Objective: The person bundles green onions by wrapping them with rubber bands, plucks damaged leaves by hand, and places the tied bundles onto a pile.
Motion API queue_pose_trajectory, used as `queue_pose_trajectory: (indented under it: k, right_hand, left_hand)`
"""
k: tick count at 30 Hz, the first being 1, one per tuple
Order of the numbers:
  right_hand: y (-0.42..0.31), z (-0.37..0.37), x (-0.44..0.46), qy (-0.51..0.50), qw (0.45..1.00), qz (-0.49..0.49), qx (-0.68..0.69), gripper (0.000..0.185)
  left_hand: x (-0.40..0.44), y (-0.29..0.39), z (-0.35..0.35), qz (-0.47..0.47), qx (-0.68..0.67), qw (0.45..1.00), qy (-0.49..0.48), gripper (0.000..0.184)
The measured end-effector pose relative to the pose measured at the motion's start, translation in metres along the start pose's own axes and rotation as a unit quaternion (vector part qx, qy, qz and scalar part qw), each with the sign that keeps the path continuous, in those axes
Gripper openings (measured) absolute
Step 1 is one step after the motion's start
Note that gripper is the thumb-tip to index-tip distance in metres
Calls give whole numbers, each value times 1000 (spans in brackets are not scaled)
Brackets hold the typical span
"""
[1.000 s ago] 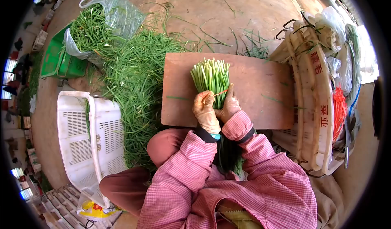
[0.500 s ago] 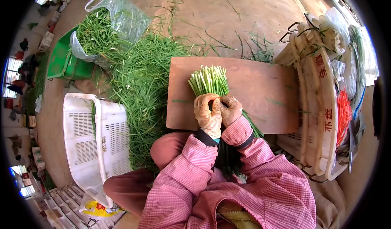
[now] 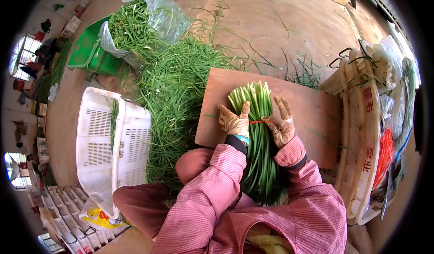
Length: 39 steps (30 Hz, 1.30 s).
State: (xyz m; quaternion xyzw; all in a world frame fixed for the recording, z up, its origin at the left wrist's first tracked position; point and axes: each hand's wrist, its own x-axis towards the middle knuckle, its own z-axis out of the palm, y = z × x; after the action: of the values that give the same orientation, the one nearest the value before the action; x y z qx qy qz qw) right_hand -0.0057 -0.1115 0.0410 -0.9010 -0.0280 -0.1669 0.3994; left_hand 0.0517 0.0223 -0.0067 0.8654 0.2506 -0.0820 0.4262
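Both gloved hands have their fingers spread, neither closed around the bunch (image 3: 260, 145): the left hand (image 3: 236, 120) lies along its left side, thumb up, and the right hand (image 3: 281, 125) is at its right side, a fingertip by the end of the red band (image 3: 256, 122). I can't tell how firmly either touches. The band circles the bunch below its pale cut ends, which lie short of the board's (image 3: 312, 111) far edge, nearer its far left corner than its far right one; the green leaves run over the near edge towards the lap. Past the left edge spreads a heap of loose leaves (image 3: 176, 89), with a white crate (image 3: 135, 138) to its left. Beyond the far left corner, a clear bag (image 3: 169, 21) full of cuttings (image 3: 133, 23) slumps by a green basket (image 3: 86, 50). Near the right edge stand crates (image 3: 357, 118), with red strips (image 3: 383, 157) hanging from their outer side.
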Motion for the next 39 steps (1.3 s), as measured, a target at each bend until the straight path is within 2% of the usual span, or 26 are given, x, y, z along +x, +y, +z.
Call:
queue_pose_trajectory:
  k: [1,2,3,5,7,9,11,12,13,16,17,19,20,21,22,23,24,25,27,28,31,32,33,35,36,39]
  right_hand:
    - [14,3,-5,6,998,57,22,17]
    - [29,5,-8,-9,949,152,275,20]
    - [50,6,-13,-61,920,214,323,21]
    - [57,18,-20,-17,866,276,416,18]
    - [49,14,-17,-41,777,364,512,17]
    - [38,7,-12,-64,762,427,483,19]
    - [45,12,-12,-79,835,276,469,20]
    - [41,10,-11,-83,838,274,465,20]
    - [34,7,-9,-93,853,292,423,19]
    - [18,-9,-8,-146,874,305,350,19]
    - [12,-16,-9,-186,873,305,331,19]
    - [-5,-36,-4,-273,883,300,235,19]
    - [-13,-50,1,-321,889,296,141,22]
    - [-29,-67,11,-365,883,291,47,25]
    - [-32,-82,20,-420,867,252,-86,34]
    - [-60,-98,38,-468,833,270,-116,39]
    - [-83,-109,53,-500,800,286,-170,39]
    - [-106,-121,81,-590,725,292,-201,41]
    - [-129,-120,91,-587,711,266,-281,43]
    - [-139,-105,99,-588,707,267,-289,43]
    - [-151,-56,112,-688,576,202,-394,42]
    - [-144,-42,105,-697,558,179,-412,42]
    - [-133,-33,100,-700,552,165,-422,41]
    - [-117,-26,94,-701,543,149,-438,41]
    - [-114,-29,94,-698,548,150,-436,40]
    - [-132,-51,110,-687,593,190,-375,40]
  left_hand:
    - [-1,3,-1,-12,32,999,-6,116]
    - [-5,7,0,-11,46,999,-4,116]
    - [-9,11,1,-9,60,998,-5,117]
    - [-13,9,6,-3,59,998,-28,109]
    - [-18,-4,15,91,24,995,-44,102]
    - [-22,-16,18,149,12,986,-71,96]
    - [-40,-24,23,164,-125,976,-65,102]
    - [-51,-19,20,157,-174,971,-52,92]
    - [-66,-8,14,111,-457,873,-131,85]
    - [-93,-7,8,-58,-591,790,-154,86]
    - [-94,-19,13,-161,-592,757,-224,75]
    - [-118,-10,-8,-220,-662,644,-314,50]
    - [-135,3,-26,-255,-711,523,-396,41]
    - [-150,11,-34,-316,-725,419,-447,43]
    - [-162,26,-48,-349,-721,333,-497,49]
    - [-176,20,-26,-326,-725,287,-534,54]
    - [-189,37,-45,-334,-736,240,-538,55]
    - [-200,46,-52,-334,-736,233,-541,55]
    - [-219,60,-57,-350,-757,215,-508,56]
    - [-217,60,-70,-378,-762,110,-514,57]
    - [-191,34,-47,-402,-759,92,-504,60]
    - [-180,26,-39,-397,-748,100,-523,60]
    - [-180,26,-40,-398,-748,101,-522,60]
    - [-181,33,-38,-401,-740,202,-501,59]
    - [-178,34,-45,-409,-732,152,-522,55]
    - [-182,53,-58,-420,-718,115,-543,55]
